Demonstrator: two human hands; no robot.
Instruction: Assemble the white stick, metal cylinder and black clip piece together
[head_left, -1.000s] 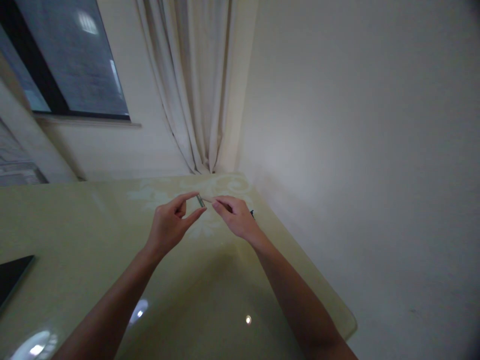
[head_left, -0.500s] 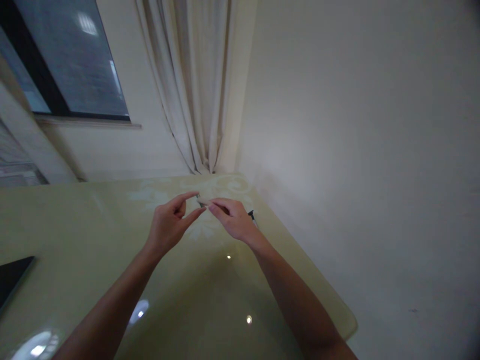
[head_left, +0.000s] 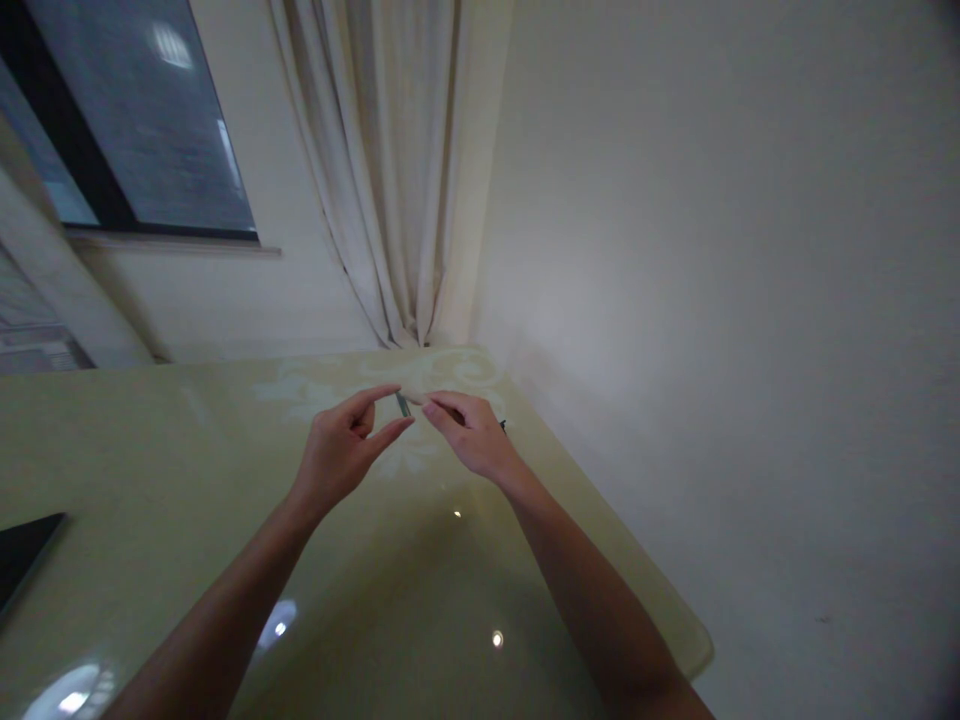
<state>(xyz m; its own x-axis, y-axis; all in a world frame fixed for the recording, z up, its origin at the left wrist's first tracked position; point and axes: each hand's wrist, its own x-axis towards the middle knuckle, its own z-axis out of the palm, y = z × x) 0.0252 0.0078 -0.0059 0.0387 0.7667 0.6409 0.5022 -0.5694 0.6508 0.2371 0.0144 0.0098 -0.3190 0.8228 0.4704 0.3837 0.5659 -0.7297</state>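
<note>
Between the thumb and index fingertips of my left hand [head_left: 345, 445] is a small, thin greenish piece [head_left: 403, 404], held by its two ends. My right hand [head_left: 469, 430] pinches a small pale piece [head_left: 414, 396], which lies against or just beside the upper part of the greenish one. Both pieces are too small to identify. The hands are close together above the far part of the pale green glossy table [head_left: 225, 450].
A small dark object [head_left: 503, 426] is partly hidden behind my right hand. At the left edge lies a dark flat object [head_left: 26, 550]. Beyond the table are a curtain [head_left: 397, 200] and a window [head_left: 150, 120]; a wall [head_left: 712, 300] borders the right side.
The pale piece in my right hand has moved slightly up and right, showing more of the greenish piece. My right hand now covers more of the dark object behind it.
</note>
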